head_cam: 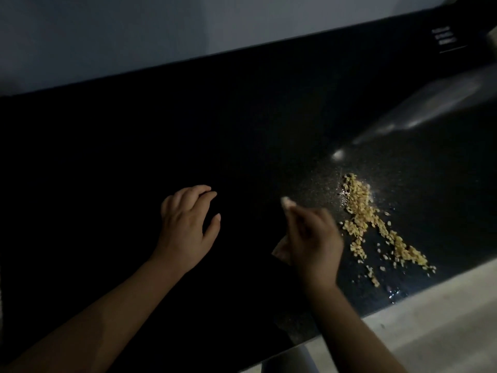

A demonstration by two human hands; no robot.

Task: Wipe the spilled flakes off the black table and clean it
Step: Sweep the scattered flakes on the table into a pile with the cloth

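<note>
Your left hand (188, 227) sits palm down on the table (134, 144), fingers loosely bent with the tips on the surface and the thumb held apart. Nothing shows in it, though the dark top could hide a dark cloth. Your right hand (313, 238) is just to its right, blurred and turned on edge with one fingertip poking up; you cannot tell from this whether it is slack or pinching something. Just beside it, further right, the flakes (361, 208) lie in a ragged streak running from a thicker heap at the far end toward the near edge. Strays are scattered around it, a few right by the edge above the floor (443, 319).

Expect them to handle as light, dry, brittle bits: they will skate and scatter on the glossy top, and crush to dust under pressure. Don't try to pinch them. Judging by the layout, herd them with the side of the hand or a cloth, low and slow, into one heap, then draw it over the edge into a cupped palm. Wet-looking glints by the heap suggest some may stick and need a damp wipe
</note>
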